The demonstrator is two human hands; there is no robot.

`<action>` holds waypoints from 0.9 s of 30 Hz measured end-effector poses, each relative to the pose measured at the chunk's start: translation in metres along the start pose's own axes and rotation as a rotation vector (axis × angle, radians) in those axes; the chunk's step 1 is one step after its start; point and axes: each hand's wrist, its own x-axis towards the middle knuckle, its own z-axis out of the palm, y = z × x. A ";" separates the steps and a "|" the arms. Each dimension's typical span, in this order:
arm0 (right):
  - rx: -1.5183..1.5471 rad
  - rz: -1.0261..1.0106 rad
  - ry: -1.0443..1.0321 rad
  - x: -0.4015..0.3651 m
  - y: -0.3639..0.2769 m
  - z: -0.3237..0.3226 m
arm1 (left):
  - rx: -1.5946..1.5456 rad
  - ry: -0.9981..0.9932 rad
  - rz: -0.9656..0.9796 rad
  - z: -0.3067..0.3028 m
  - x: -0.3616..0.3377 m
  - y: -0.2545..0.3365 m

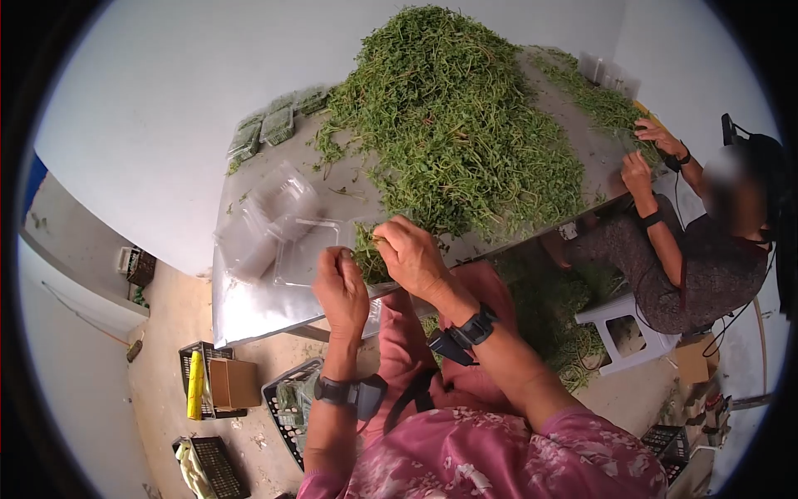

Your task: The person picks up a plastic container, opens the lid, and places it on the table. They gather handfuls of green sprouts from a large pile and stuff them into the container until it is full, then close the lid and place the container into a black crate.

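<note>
My left hand (341, 289) is closed, its thumb and fingers pinched together at the table's near edge. Whatever it pinches is too small to make out. Just to the right, my right hand (410, 256) is closed with its fingertips on a few leafy green sprigs (366, 254) that show between the two hands. Beyond my left hand lies an open clear plastic box (309, 254), beside stacked clear containers (248, 241). A tall heap of leafy greens (465, 125) rises past my right hand on the metal table (341, 187).
Filled clear boxes (278, 126) sit at the table's far left. A co-worker (706, 249) sits at the right, hands over more greens (603, 100), near a white stool (619, 337). Black crates (218, 466), a cardboard box (233, 383) and fallen greens (532, 299) are on the floor.
</note>
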 end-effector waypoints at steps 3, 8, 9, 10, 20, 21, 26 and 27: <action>0.051 0.054 0.050 0.003 0.000 -0.005 | -0.161 -0.011 -0.131 -0.009 0.014 -0.011; 0.154 0.244 0.062 0.016 -0.008 -0.018 | -0.082 -0.145 -0.112 -0.012 0.022 -0.013; 0.143 0.265 0.054 0.019 -0.006 -0.019 | -0.067 -0.150 -0.115 -0.011 0.022 -0.015; 0.130 0.287 0.046 0.021 -0.004 -0.020 | -0.074 -0.165 -0.134 -0.011 0.022 -0.015; 0.093 0.331 -0.090 0.021 0.003 -0.005 | 0.174 -0.107 -0.019 -0.022 0.012 -0.013; 0.100 0.325 -0.044 0.020 0.004 -0.006 | 0.221 -0.102 0.023 -0.023 0.012 -0.011; 0.098 0.324 0.076 0.013 0.020 -0.015 | 0.444 -0.180 0.284 -0.018 0.012 -0.001; 0.121 0.342 0.091 0.012 0.019 -0.017 | 0.477 -0.200 0.331 -0.015 0.013 -0.001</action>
